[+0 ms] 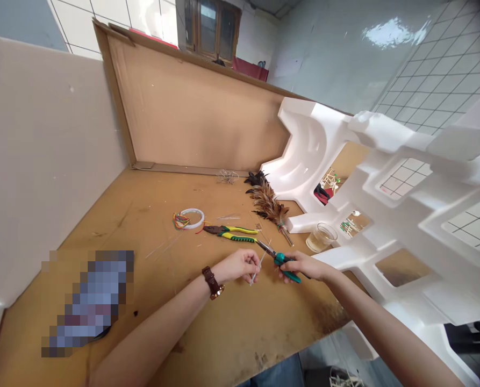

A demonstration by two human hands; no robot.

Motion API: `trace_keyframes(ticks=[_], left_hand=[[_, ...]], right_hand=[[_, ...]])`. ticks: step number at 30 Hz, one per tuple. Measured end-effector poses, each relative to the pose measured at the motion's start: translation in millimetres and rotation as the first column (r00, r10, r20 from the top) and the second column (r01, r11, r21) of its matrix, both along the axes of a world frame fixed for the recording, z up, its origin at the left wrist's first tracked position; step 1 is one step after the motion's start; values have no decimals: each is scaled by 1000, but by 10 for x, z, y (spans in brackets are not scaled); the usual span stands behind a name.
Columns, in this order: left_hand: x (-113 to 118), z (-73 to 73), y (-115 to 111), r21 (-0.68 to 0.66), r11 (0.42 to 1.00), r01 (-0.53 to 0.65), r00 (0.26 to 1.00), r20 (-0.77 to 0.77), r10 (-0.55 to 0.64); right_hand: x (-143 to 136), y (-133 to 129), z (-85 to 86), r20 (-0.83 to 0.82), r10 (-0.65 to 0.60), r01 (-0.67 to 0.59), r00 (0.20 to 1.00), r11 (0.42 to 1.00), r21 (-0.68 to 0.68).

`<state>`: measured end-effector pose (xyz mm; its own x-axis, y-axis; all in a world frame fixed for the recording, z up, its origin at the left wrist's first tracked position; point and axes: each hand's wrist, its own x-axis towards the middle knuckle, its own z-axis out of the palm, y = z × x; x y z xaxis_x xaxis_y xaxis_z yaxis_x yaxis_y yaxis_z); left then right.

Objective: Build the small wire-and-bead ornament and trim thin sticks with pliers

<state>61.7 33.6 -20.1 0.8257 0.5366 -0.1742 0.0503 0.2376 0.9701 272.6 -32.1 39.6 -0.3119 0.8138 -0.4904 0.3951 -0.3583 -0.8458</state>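
My left hand [246, 266], with a brown-strapped watch [212, 283] at the wrist, pinches a few thin, pale wire-like sticks [253, 279] that slant up to the right. My right hand [298, 265] is wrapped around teal-handled long-nose pliers [279, 258]. Their jaws point up and left, close to the upper ends of the sticks; whether they touch is unclear. Just beyond my hands lie larger pliers [242, 236] with yellow and green grips. A white ring [201, 214] with coloured threads [179, 221] rests past their jaws.
A bundle of brown feathers [267, 200] and a glass jar [321, 237] stand near white foam packaging [304, 126] on the right. Tangled wire [227, 176] lies by the upright cardboard panel [199, 113]. A blurred-out object [97, 295] occupies the table's left side.
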Motion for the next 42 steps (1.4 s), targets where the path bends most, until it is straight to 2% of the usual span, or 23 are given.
trace_keyframes(ticks=[14, 33, 37, 42], left_hand=[[-28, 76, -16, -78, 997, 22, 999, 45, -19], [-30, 53, -2, -32, 999, 28, 999, 34, -27], [-28, 49, -6, -41, 999, 26, 999, 31, -24], [-44, 16, 15, -81, 995, 50, 998, 46, -46]], right_hand=[[-33, 37, 10, -3, 17, -17, 1000, 1000, -12], [-34, 21, 7, -34, 25, -25, 999, 1000, -16], [-38, 20, -28, 15, 14, -14, 1000, 1000, 12], [-47, 26, -98, 202, 5, -32, 979, 991, 133]])
